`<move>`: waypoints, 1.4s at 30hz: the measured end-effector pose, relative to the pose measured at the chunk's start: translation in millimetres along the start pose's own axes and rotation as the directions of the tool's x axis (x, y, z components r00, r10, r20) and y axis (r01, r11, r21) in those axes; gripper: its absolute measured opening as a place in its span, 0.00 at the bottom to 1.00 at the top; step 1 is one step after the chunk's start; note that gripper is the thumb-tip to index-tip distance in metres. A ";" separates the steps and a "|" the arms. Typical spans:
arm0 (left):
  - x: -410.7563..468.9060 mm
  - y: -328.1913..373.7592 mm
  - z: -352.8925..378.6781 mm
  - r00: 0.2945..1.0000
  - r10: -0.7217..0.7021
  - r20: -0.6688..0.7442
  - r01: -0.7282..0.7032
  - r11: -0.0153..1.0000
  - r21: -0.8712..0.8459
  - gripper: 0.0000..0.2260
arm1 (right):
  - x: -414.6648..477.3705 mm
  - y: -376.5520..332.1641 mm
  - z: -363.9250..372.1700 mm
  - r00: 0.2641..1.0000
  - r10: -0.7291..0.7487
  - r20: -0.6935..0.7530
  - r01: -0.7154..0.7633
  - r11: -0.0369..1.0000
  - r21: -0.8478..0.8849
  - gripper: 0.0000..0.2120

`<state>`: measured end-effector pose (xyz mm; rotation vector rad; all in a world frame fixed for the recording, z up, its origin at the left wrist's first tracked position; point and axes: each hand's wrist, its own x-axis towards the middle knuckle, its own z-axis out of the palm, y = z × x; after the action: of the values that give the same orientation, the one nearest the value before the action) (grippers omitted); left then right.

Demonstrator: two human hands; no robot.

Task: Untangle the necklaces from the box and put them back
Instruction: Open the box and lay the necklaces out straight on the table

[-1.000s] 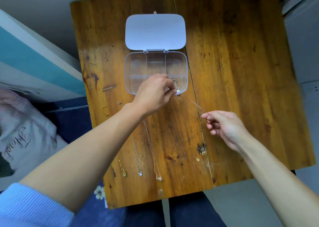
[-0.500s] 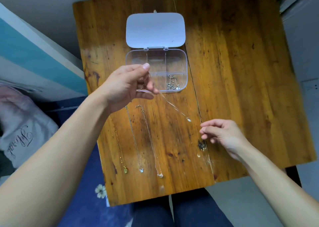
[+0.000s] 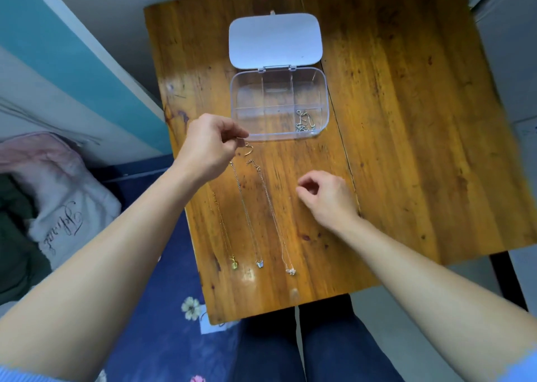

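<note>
Three necklaces are laid out straight and side by side on the wooden table (image 3: 406, 149), near the person: a gold necklace (image 3: 223, 230) on the left with a yellowish pendant, a silver necklace (image 3: 247, 216) in the middle with a small pale blue pendant, and a third necklace (image 3: 273, 216) on the right with a clear sparkling pendant. They are judged to be untangled, since each chain runs apart from its neighbour. A small tangle of silver chain (image 3: 305, 121) is seen in the near right compartment of the clear box (image 3: 241, 91), whose white lid (image 3: 274, 40) is folded open on the far side; how many chains are in that tangle cannot be told. The other compartments appear to hold nothing. The left hand (image 3: 210, 146) is pinched shut, thumb against forefinger, on a thin chain end (image 3: 245, 149) just beside the near left corner of the box, at the far ends of the laid-out chains; which necklace it belongs to cannot be told. The right hand (image 3: 327, 198) is held loosely curled over the table to the right of the three necklaces, and nothing is seen in it. The task is judged to be partly done: the tangle is yet to be cleared and none of the three laid-out necklaces has been put back
</note>
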<state>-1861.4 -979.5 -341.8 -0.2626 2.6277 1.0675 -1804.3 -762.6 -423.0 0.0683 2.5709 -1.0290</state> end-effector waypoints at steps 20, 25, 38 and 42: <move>10.1 43.4 -90.7 0.953 0.274 0.129 -0.229 0.930 -0.287 0.09 | 69.7 -83.5 36.3 0.994 0.000 0.112 -0.046 0.912 0.408 0.06; 29.3 23.6 -87.7 0.985 0.161 0.061 -0.147 0.970 -0.195 0.07 | 66.3 -65.4 23.7 0.997 0.014 0.078 -0.037 0.953 0.301 0.10; 21.0 6.2 37.8 0.942 0.238 0.238 -0.294 0.926 0.238 0.09 | -64.0 48.2 -9.9 0.987 0.129 0.094 -0.133 0.991 0.029 0.08; 23.5 0.0 71.6 0.912 0.257 0.320 -0.358 0.878 0.318 0.11 | -94.1 55.5 0.9 0.973 0.171 0.155 -0.167 0.985 -0.038 0.11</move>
<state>-1869.3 -930.5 -398.5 0.3769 2.5992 0.6065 -1706.5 -714.0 -426.7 0.1880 2.3878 -0.9021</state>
